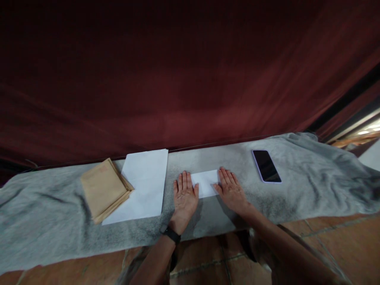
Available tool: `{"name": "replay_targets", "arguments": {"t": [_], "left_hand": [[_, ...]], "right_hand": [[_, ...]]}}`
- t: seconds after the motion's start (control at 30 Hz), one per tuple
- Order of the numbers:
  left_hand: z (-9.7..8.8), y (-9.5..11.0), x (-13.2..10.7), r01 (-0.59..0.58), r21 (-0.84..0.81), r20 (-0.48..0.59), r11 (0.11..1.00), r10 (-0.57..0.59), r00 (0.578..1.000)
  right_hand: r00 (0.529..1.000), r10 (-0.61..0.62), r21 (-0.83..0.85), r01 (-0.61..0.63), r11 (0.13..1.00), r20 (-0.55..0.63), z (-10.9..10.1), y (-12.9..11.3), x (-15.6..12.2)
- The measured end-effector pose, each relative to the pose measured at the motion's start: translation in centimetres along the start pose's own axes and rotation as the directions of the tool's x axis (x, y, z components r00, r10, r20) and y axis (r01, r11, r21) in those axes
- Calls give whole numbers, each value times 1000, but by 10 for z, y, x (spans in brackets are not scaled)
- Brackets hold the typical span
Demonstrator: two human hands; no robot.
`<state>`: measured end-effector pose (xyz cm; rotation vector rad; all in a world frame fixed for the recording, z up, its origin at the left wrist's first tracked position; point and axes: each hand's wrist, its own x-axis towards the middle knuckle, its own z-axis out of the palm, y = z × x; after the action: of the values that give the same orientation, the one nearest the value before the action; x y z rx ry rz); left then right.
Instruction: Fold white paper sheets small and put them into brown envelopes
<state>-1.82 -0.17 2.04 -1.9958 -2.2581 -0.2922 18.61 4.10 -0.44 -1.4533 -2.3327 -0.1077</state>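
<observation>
A small white rectangle of paper (206, 183), apparently folded, lies flat on the grey blanket (219, 215). My left hand (185, 194) rests palm down over its left end, fingers stretched out and pointing away from me. Over the right end lies my right hand (231, 190), also flat, with its thumb turned inward onto the paper. Both ends of the paper are hidden under the hands, while its middle shows between the two thumbs.
To the left is a stack of white paper sheets (148, 186), with a pile of brown envelopes (103, 188) overlapping its left side. A phone (266, 166) in a purple case lies at the right. Dark red fabric (184, 87) rises behind the blanket's far edge; tiled floor (204, 257) shows in front.
</observation>
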Motion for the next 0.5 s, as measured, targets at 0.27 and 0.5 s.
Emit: {"name": "replay_targets", "arguments": {"t": [0.27, 0.5], "left_hand": [[-5, -5, 3, -105, -67, 4, 992, 105, 994], [-8, -8, 3, -236, -124, 105, 964, 250, 963]], "right_hand": [[1000, -4, 18, 3, 1000, 22, -6, 5, 4], [997, 16, 5, -17, 1000, 81, -19, 18, 13]]}}
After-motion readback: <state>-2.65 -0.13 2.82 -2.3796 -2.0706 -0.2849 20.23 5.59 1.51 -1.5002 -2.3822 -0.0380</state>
